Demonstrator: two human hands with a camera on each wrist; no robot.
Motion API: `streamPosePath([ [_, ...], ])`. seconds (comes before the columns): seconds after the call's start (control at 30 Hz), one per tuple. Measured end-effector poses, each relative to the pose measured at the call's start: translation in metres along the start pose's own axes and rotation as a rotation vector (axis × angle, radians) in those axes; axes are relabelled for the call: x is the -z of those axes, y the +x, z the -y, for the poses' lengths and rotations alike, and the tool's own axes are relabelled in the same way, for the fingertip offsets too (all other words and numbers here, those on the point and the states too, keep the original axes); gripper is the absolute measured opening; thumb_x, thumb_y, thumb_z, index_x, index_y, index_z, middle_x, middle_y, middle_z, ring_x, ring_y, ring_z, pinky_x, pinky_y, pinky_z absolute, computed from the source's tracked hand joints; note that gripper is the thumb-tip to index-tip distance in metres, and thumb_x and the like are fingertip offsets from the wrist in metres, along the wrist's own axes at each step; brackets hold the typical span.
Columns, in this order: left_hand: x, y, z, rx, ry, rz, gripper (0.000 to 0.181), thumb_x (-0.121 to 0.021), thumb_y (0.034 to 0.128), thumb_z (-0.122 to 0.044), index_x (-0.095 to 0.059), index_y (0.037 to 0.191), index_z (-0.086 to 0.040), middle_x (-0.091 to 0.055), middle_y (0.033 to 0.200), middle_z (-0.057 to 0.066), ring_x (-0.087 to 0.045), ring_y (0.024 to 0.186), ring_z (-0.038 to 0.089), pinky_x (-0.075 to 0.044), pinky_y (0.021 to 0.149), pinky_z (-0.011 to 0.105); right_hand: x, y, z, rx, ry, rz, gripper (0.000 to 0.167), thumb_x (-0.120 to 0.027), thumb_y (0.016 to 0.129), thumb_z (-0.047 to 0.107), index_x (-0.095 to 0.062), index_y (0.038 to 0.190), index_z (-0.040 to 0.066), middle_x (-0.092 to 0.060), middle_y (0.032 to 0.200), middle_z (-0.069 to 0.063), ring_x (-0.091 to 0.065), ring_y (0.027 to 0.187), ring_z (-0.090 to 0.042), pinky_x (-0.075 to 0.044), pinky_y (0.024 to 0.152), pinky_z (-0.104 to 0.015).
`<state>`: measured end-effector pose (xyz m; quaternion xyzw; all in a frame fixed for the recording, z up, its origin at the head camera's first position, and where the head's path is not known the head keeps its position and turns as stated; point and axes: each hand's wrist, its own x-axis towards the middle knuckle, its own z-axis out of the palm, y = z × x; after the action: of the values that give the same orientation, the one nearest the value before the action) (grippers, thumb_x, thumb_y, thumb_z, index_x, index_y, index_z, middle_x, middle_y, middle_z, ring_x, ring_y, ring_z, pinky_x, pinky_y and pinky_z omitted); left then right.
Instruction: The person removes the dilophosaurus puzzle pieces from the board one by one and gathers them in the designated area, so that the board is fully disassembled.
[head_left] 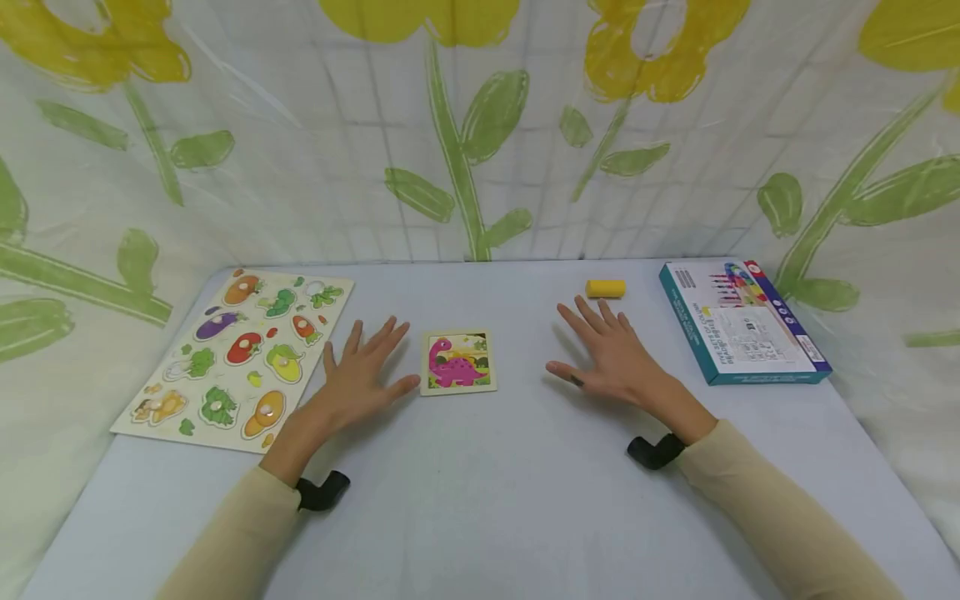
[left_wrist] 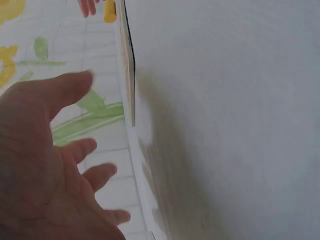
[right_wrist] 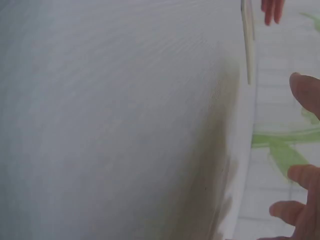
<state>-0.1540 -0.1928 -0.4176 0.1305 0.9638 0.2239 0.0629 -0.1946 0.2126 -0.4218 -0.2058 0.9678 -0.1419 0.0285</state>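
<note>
Between the two hands lies a small square dinosaur puzzle (head_left: 458, 362) in a pale wooden frame, showing a pink dinosaur. My left hand (head_left: 360, 375) hovers just left of it, fingers spread and holding nothing; its thumb tip comes close to the frame's left edge. To the puzzle's right, with a gap, my right hand (head_left: 607, 354) is also spread and holds nothing. Both wrist views show the hands raised off the table, with shadows beneath. A yellow cylinder (head_left: 606, 288) lies just beyond the right fingertips.
A vegetable peg board (head_left: 247, 379) lies at the left, partly under the left forearm. At the right is a teal-sided box (head_left: 750, 325) with a printed label. The white table (head_left: 480, 500) ends at a flower-printed curtain (head_left: 300, 167) behind.
</note>
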Motion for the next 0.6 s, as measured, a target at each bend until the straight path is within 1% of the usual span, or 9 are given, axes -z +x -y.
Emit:
streamPosePath([
  [0.13,-0.004,0.002,-0.003,-0.069,-0.012,0.006,0.083,-0.069,0.0976,-0.049,-0.033,0.167,-0.022,-0.028,0.177,0.011,-0.009,0.163,0.055,0.005,0.117,0.087,-0.001,0.004,0.005,0.011,0.018,0.008,0.097,-0.056,0.096,0.075,-0.02,0.171,0.026,-0.015,0.18,-0.012,-0.012,0.165,-0.048,-0.012,0.13,-0.071],
  [0.23,-0.006,0.003,-0.006,-0.093,-0.029,0.019,0.078,-0.071,0.097,-0.045,-0.04,0.165,-0.021,-0.033,0.174,0.012,-0.014,0.162,0.054,0.006,0.118,0.087,-0.001,0.007,0.008,0.026,0.04,0.014,0.096,-0.056,0.097,0.075,-0.021,0.171,0.026,-0.017,0.179,-0.012,-0.014,0.166,-0.046,-0.012,0.132,-0.068],
  [0.4,-0.009,0.004,-0.008,-0.123,-0.051,0.056,0.071,-0.072,0.0969,-0.045,-0.048,0.16,-0.023,-0.036,0.173,0.014,-0.014,0.162,0.055,0.008,0.117,0.087,-0.002,0.012,0.015,0.042,0.069,0.033,0.093,-0.056,0.098,0.073,-0.024,0.17,0.025,-0.019,0.179,-0.012,-0.016,0.165,-0.046,-0.014,0.133,-0.064],
  [0.53,-0.011,0.005,-0.008,-0.135,-0.045,0.056,0.064,-0.074,0.0961,-0.043,-0.057,0.154,-0.022,-0.038,0.172,0.012,-0.013,0.163,0.055,0.009,0.116,0.088,-0.003,0.018,0.021,0.053,0.089,0.046,0.089,-0.057,0.099,0.069,-0.026,0.17,0.024,-0.022,0.178,-0.011,-0.018,0.165,-0.045,-0.017,0.134,-0.061],
  [0.6,-0.012,0.005,-0.007,-0.139,-0.029,0.053,0.06,-0.074,0.0959,-0.043,-0.061,0.151,-0.022,-0.038,0.172,0.012,-0.014,0.163,0.055,0.008,0.116,0.088,-0.005,0.021,0.023,0.055,0.095,0.05,0.087,-0.057,0.1,0.068,-0.028,0.169,0.024,-0.025,0.178,-0.01,-0.02,0.165,-0.044,-0.019,0.133,-0.061],
])
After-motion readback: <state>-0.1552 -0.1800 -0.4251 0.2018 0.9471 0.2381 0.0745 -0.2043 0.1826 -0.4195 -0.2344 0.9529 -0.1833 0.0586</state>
